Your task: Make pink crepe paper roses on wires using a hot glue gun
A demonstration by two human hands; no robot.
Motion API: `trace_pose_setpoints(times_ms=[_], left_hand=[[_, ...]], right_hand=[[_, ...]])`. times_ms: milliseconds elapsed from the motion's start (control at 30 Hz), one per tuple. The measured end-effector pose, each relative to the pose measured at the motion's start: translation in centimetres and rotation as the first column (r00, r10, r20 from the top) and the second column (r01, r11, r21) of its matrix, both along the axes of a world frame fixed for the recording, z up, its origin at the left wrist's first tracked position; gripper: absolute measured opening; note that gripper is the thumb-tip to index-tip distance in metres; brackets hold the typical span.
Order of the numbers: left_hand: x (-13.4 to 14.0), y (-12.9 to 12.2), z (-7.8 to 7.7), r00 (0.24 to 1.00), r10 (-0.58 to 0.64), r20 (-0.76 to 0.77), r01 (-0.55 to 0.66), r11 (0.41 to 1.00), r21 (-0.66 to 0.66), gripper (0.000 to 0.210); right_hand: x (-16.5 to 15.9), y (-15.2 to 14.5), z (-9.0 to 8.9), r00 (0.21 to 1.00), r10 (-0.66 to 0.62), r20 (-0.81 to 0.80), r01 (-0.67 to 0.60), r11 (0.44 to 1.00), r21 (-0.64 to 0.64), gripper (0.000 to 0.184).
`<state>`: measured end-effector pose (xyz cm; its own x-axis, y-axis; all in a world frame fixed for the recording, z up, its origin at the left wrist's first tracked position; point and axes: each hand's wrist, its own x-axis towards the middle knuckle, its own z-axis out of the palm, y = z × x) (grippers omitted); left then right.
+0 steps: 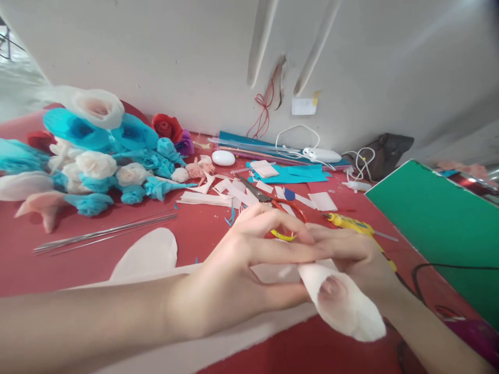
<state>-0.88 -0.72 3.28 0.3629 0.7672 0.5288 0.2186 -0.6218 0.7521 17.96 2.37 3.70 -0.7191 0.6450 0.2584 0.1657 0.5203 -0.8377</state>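
A pale, cream-white paper flower [362, 311], rolled into a cone with a pinkish centre, tilts with its mouth toward me at lower right. My left hand [249, 265] reaches in from the left and pinches the flower's narrow base between thumb and fingers. Just behind the bloom, my right hand [356, 257] is closed at the same base. Its fingertips are partly hidden behind the left fingers and the flower. Under my hands lies a large pale paper sheet [249, 335], with a rounded paper petal [150, 252] at its left.
Blue and white paper flowers [97, 166] pile up at left, near thin metal wires [109, 231]. Beyond my hands lie scissors [259, 192], paper scraps [234, 189] and a yellow glue gun [349, 222]. A green board [436, 234] stands at right; a grey wall [187, 62] rises behind.
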Motion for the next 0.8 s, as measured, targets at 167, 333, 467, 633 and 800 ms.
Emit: trace_pose_setpoints(times_ms=[167,333,467,633,800], left_hand=[[0.1,-0.1,-0.3,0.999,0.009,0.031,-0.008,0.999,-0.035,0.033],[0.0,0.0,-0.1,0.998,0.057,0.018,-0.057,0.998,0.019,0.012],[-0.2,0.3,0.0,0.998,0.059,-0.022,-0.058,0.995,0.077,0.011],[-0.3,0.4,-0.2,0.998,0.053,-0.039,-0.049,0.993,0.105,0.014],[-0.5,0.9,-0.1,0.999,0.028,-0.038,-0.027,0.999,0.029,0.027]], right_hand=[[-0.3,0.1,-0.2,0.993,-0.115,-0.026,0.117,0.992,0.044,0.018],[-1.0,0.0,-0.2,0.986,-0.129,-0.104,0.140,0.985,0.105,0.010],[-0.9,0.0,-0.3,0.985,-0.147,-0.087,0.158,0.979,0.132,0.018],[-0.5,0.3,-0.9,0.989,-0.113,-0.095,0.131,0.967,0.217,0.026],[-0.5,0.7,-0.9,0.990,-0.115,-0.080,0.131,0.963,0.235,0.024]])
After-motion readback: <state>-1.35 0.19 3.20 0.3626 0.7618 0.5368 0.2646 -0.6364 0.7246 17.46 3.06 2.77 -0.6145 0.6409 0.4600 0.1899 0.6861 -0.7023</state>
